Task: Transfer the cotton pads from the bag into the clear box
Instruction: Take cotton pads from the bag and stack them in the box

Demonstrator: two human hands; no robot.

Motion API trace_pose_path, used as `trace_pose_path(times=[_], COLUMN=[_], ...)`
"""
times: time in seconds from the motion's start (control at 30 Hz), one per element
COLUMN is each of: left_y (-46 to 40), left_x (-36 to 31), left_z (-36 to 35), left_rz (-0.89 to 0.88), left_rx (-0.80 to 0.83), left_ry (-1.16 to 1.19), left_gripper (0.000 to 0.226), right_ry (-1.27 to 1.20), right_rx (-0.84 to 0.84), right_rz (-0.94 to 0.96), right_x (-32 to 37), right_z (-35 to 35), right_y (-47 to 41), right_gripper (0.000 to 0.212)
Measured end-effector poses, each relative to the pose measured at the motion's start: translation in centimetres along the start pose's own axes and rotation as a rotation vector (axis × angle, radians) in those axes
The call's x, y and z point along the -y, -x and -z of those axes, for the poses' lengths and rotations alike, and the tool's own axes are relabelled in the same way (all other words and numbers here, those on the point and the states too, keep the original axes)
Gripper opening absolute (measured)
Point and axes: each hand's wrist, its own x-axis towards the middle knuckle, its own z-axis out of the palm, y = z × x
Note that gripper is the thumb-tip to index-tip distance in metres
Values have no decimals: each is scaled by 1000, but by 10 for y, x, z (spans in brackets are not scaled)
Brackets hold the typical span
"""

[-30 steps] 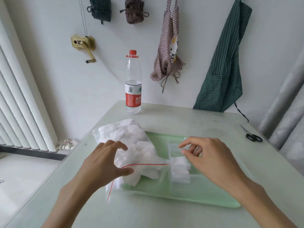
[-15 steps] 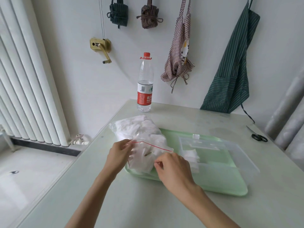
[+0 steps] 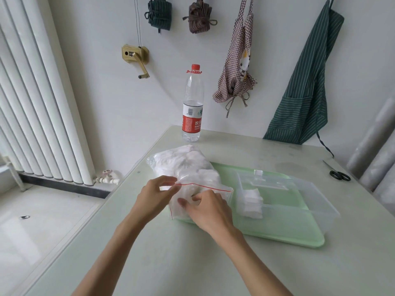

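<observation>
**Bag Mouth Held Open for Pad Retrieval**

Head view. The bag (image 3: pixel 188 167) lies on the table (image 3: pixel 192 263), its near end overlapping the left edge of the green tray (image 3: pixel 299 238). Its mouth, marked by a red zip line, faces the person. The left hand (image 3: pixel 152 197) pinches the upper lip of the bag at the left end of the zip line. This grip appears intended to keep the mouth lifted and open. The right hand (image 3: pixel 208 210) sits at the mouth with fingers curled down into the opening, apparently closing on cotton pads (image 3: pixel 252 201) inside; the plastic and the hand itself prevent confirmation of what the fingers hold. The two hands are close together, both engaged on the bag.

The clear box (image 3: pixel 310 201) stands on the tray, just right of the bag, so each transfer is short. A stack of pads already sits at its left end; most pads are still in the bag. The task is judged to be at an early stage.

Limits of view. The fingertips of the right hand are hidden. The box walls are transparent and hard to trace, and the part lying at its far side may be a lid. A water bottle (image 3: pixel 192 105) stands at the far edge and scissors (image 3: pixel 338 174) lie at far right, well apart from the work.
</observation>
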Motion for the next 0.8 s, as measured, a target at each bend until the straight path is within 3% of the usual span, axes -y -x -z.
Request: trace_pose_path(times=[0.07, 0.23, 0.37, 0.57, 0.7, 0.8], left_y=[0, -1, 4, 8, 19, 26], left_x=[-1, 5, 5, -8, -43, -73], left_z=[1, 1, 0, 2, -3, -21], left_rz=[-5, -37, -64, -118, -301, -263], left_rx=[32, 0, -86, -64, -119, 17], left_ry=[20, -59, -202, -183, 27, 251], left_gripper=[36, 19, 24, 41, 35, 19], right_ry=[25, -51, -104, -512, -689, -926], right_rx=[-1, -113, -198, 46, 113, 121], right_rz=[-4, 82, 204, 229, 251, 219], right_x=[2, 0, -17, -37, -52, -62], right_z=[-5, -9, 3, 46, 73, 91], right_y=[-5, 1, 11, 27, 28, 25], right_gripper=[32, 38, 34, 10, 11, 16])
